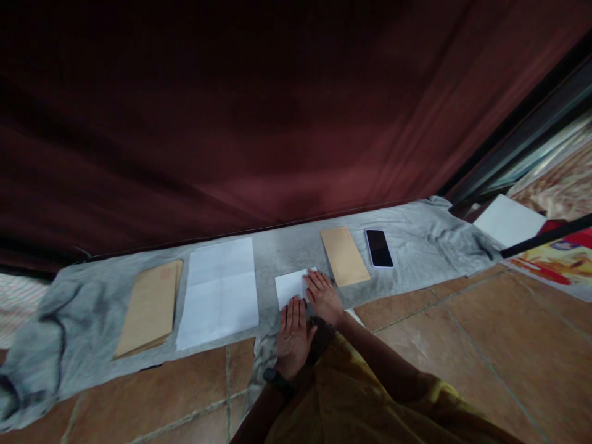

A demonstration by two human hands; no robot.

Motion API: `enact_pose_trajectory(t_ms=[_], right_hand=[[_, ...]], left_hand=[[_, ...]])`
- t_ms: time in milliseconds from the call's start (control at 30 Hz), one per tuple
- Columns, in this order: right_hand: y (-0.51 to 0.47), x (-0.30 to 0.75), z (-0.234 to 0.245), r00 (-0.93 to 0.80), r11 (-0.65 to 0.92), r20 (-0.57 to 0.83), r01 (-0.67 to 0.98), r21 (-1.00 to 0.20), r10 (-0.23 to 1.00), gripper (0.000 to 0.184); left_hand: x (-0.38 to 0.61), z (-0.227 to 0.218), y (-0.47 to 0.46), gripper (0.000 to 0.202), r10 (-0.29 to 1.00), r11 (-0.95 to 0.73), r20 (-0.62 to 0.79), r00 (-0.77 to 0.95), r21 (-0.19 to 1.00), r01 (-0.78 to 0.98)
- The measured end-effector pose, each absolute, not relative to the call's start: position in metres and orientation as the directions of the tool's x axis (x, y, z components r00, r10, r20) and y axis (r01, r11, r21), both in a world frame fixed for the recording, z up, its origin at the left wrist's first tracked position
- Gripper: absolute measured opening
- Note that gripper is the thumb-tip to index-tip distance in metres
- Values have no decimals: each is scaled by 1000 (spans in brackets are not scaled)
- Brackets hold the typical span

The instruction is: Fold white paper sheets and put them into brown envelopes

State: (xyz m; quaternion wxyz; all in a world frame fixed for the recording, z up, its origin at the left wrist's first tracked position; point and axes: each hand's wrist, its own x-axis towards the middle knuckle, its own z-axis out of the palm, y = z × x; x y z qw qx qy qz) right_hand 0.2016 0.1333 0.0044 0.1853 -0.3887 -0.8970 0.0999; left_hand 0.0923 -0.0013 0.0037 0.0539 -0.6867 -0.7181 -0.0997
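A small white sheet of paper point(290, 285), perhaps folded, lies in front of me on the grey cloth point(282, 246). My left hand point(293, 336) rests flat on its near edge, fingers stretched out. On its right side lies my right hand point(322, 296), also flat with the fingers extended. Both palms face down, and part of the sheet is hidden beneath them. Right of the hands is a single brown envelope point(345, 256). To the left sits a stack of larger white paper sheets point(219, 293), with a pile of brown envelopes point(150, 305) beyond it.
A phone point(379, 248) with a dark screen lies right of the single envelope. Dark red fabric point(259, 135) rises behind the cloth. Tiled floor point(185, 394) runs along the near side. A white panel point(509, 221) and a colourful printed package point(562, 262) are at far right.
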Motion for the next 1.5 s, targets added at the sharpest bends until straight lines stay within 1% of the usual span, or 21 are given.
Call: enact_pose_trajectory(t_ms=[333, 500, 667, 933, 1267, 1400, 1500], right_hand=[[133, 202, 4, -639, 676, 224, 672, -304, 736, 47], [132, 203, 3, -648, 685, 227, 662, -306, 727, 51], [132, 203, 3, -647, 677, 208, 665, -315, 733, 60], [133, 204, 1, -656, 682, 200, 661, -314, 728, 61], [136, 212, 3, -685, 707, 188, 648, -283, 704, 50], [138, 219, 4, -685, 711, 197, 648, -273, 701, 48], [139, 224, 3, -685, 711, 201, 645, -279, 700, 49]], left_hand=[[71, -3, -27, 75, 952, 163, 243, -187, 113, 980], [67, 4, -31, 76, 959, 149, 227, -171, 112, 982], [82, 12, -15, 70, 975, 75, 201, -97, 112, 991], [93, 7, -2, 73, 976, 78, 196, -98, 108, 991], [84, 10, -18, 76, 972, 118, 191, -139, 118, 986], [83, 13, -18, 72, 975, 125, 173, -143, 112, 986], [82, 13, -18, 73, 975, 116, 175, -136, 117, 986]])
